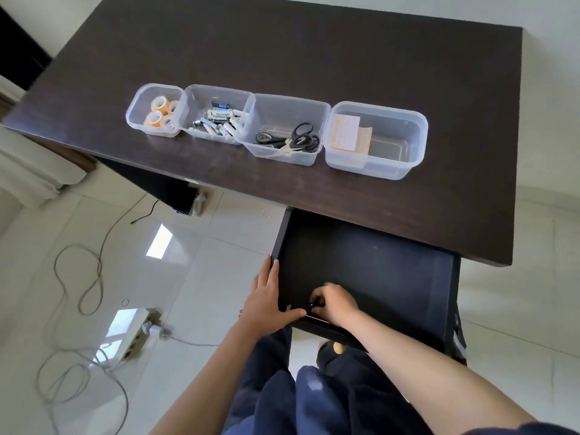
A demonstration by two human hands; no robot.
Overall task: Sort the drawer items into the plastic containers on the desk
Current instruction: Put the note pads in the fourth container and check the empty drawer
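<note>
Four clear plastic containers sit in a row on the dark wooden desk, one type each — tape rolls, batteries, scissors, paper cards — so sorting looks nearly done. The open black drawer appears bare. Our left hand lies flat, fingers straight, on its front-left corner, likely steadying it. Our right hand curls inside the front edge, pinching something small and dark; we can't tell what.

Four containers line the desk touching; the open drawer interior lies mostly bare.
</note>
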